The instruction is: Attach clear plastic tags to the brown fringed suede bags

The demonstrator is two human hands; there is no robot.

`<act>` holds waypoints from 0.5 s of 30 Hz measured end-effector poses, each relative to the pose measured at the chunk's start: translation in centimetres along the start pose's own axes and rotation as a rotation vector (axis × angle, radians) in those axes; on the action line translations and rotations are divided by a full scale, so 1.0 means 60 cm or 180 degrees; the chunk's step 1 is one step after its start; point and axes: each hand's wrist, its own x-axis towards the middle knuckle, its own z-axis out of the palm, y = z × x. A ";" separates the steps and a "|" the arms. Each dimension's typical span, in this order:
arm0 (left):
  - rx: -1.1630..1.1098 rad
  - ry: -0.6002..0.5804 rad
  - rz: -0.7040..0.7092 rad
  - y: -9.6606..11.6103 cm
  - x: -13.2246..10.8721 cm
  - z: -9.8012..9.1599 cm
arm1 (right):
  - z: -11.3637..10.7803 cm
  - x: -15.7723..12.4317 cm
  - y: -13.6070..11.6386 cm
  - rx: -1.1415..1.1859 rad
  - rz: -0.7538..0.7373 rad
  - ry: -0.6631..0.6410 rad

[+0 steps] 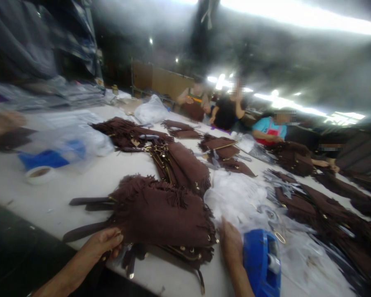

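Note:
A dark brown fringed handbag (pixel 163 216) lies flat near the table's front edge, on top of at least one more bag, with dark straps sticking out to the left. My left hand (pixel 108 243) is closed at the lower left corner of this bag, its fingertips pinching the edge. By the right edge of the bag is my right hand (pixel 230 237), blurred, so its fingers do not show clearly. Just right of that wrist stands a blue tape dispenser (pixel 256 260). Behind the front bag lie more brown bags (pixel 185 163) with gold hardware.
Crumpled clear plastic (pixel 235 196) lies beyond my right hand. On the left are a tape roll (pixel 40 174), a blue piece (pixel 45 159) under plastic, and another person's hand (pixel 6 123). Several people sit across the table among brown bags (pixel 292 159).

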 end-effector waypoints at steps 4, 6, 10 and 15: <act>0.0000 0.0048 0.0038 0.010 -0.005 0.006 | -0.011 0.002 -0.001 0.0418 0.0265 -0.0005; 0.0135 0.0011 0.0059 0.020 -0.012 0.010 | -0.014 0.009 0.001 0.0678 0.0617 0.0148; 0.0957 0.0119 0.0431 0.041 -0.029 0.010 | -0.023 0.023 0.011 0.1455 0.1615 0.0566; 0.2436 0.0716 0.1109 0.062 -0.060 -0.009 | -0.058 0.011 -0.002 0.2894 0.2158 0.0730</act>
